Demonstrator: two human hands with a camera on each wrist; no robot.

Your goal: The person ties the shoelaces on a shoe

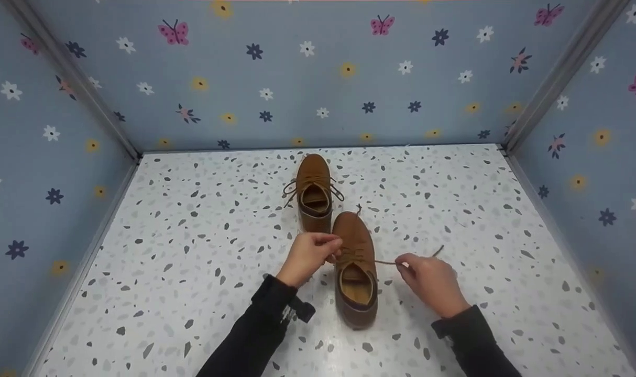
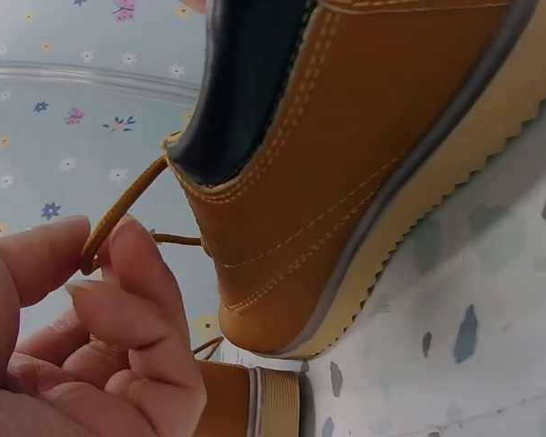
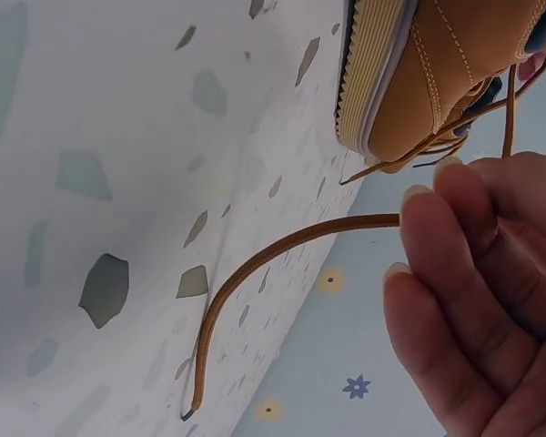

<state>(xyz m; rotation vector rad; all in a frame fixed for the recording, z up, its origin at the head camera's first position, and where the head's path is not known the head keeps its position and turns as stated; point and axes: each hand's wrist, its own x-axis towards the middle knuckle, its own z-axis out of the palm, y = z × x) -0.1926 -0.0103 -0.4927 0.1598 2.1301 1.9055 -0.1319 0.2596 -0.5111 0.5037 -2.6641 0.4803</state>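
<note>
A brown lace-up shoe (image 1: 353,230) stands on the speckled surface between the two hands, toe pointing away. At its left side the left hand (image 1: 308,255) pinches a brown shoelace (image 2: 127,205) between thumb and finger, close to the shoe opening. Out to the right, the right hand (image 1: 432,280) holds another stretch of shoelace (image 1: 385,262), drawn straight from the eyelets. Its loose end (image 3: 255,270) sticks out past the fingers, curving down to a dark tip. One more lace tip (image 1: 359,208) shows beyond the toe.
A matching brown shoe (image 1: 313,166) with its lace in a bow stands just ahead and left, close to the first one. Blue flowered panels (image 1: 318,78) wall in the white speckled surface (image 1: 203,251) at the back and both sides.
</note>
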